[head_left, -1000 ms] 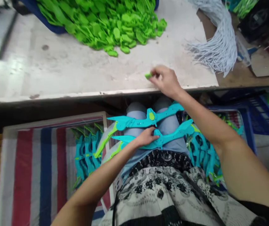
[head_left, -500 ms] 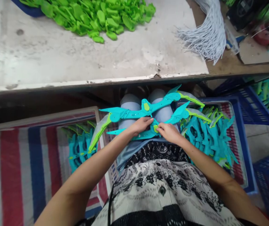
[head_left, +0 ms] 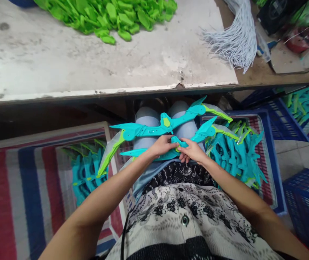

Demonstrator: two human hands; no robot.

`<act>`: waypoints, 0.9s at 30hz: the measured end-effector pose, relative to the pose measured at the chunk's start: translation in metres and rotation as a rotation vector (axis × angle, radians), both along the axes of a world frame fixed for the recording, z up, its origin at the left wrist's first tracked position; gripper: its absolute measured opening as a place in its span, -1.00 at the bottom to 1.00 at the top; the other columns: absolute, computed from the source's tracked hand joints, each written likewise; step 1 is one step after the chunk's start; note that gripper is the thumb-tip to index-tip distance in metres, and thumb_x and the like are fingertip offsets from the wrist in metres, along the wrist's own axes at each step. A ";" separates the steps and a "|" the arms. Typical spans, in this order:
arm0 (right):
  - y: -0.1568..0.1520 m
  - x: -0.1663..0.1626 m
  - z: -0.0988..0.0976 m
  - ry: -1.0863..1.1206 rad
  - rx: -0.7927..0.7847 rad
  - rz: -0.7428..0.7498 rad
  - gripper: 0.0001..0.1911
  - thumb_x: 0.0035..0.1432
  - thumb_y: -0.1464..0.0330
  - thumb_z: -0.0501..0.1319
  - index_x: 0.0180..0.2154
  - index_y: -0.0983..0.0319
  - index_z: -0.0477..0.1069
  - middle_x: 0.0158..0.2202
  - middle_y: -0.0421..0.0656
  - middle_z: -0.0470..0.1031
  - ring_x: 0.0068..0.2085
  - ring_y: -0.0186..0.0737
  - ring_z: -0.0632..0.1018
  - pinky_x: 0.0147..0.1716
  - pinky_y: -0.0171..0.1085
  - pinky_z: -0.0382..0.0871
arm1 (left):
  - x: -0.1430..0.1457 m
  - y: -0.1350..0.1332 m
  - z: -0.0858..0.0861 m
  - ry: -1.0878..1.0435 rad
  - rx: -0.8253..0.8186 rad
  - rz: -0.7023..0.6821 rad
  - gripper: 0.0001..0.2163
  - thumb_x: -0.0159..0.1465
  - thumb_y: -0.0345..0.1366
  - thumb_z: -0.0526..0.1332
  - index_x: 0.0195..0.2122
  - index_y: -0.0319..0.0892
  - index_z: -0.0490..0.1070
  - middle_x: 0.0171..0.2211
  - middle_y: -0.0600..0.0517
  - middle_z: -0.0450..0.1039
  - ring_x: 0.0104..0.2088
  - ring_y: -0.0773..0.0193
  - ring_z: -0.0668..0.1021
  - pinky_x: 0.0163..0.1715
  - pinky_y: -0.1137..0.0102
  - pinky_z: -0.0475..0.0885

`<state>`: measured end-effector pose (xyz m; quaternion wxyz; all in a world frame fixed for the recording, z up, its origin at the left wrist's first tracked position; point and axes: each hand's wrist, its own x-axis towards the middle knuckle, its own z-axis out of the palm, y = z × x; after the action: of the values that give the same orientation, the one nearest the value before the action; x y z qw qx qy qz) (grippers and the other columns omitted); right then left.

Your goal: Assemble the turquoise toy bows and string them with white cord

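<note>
Two turquoise toy bows with lime-green limb tips lie across my lap. The farther toy bow (head_left: 152,130) rests on my knees, and neither hand is on it. Both hands are at the centre of the nearer toy bow (head_left: 167,155), close to my waist. My left hand (head_left: 163,145) is closed around its middle from the left. From the right, my right hand (head_left: 192,149) grips the same middle, its thumb beside the left thumb. A small lime-green piece there is mostly covered by my fingers.
Beyond my knees is a worn white table (head_left: 89,65) with a heap of lime-green pieces (head_left: 122,18) and a bundle of white strings (head_left: 235,39). A blue crate (head_left: 274,169) of bows stands at right; more bows (head_left: 88,173) lie on striped cloth (head_left: 30,195) at left.
My right hand has shifted over the nearer bow's centre, and the thumbs now cover most of its lime-green piece. The view has moved slightly; both bows stay on my lap.
</note>
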<state>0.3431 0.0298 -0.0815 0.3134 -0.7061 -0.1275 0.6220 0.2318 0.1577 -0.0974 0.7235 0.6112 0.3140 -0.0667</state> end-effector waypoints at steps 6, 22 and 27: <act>-0.005 -0.001 -0.015 -0.221 0.061 0.151 -0.44 0.23 0.29 0.23 0.21 0.25 0.19 -0.66 -0.35 0.42 -0.65 -0.33 0.47 -0.64 -0.40 0.34 | -0.002 -0.003 -0.011 0.011 0.204 -0.017 -0.69 0.04 -0.05 0.25 -0.40 -0.21 0.37 -0.54 0.11 0.33 -0.48 0.33 0.33 -0.47 0.44 0.20; 0.005 0.009 -0.004 -0.429 0.076 0.380 -0.36 0.19 0.08 0.25 0.19 0.29 0.28 -0.66 -0.27 0.45 -0.48 -0.20 0.57 -0.38 -0.33 0.39 | -0.002 0.005 -0.007 0.017 0.163 -0.050 -0.62 0.09 0.10 0.18 -0.44 -0.16 0.28 -0.53 0.11 0.23 -0.49 0.33 0.27 -0.50 0.43 0.19; 0.009 0.001 -0.003 -0.565 0.076 0.439 -0.38 0.24 0.07 0.19 0.19 0.31 0.28 -0.63 -0.23 0.48 -0.34 -0.16 0.62 -0.31 -0.33 0.36 | -0.002 0.006 -0.015 0.034 0.286 -0.046 -0.61 0.10 0.10 0.15 -0.44 -0.18 0.30 -0.53 0.09 0.24 -0.47 0.30 0.30 -0.47 0.41 0.22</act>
<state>0.3442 0.0387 -0.0843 0.1508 -0.7938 -0.3810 0.4493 0.2296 0.1634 -0.1122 0.6220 0.7137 0.3184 -0.0480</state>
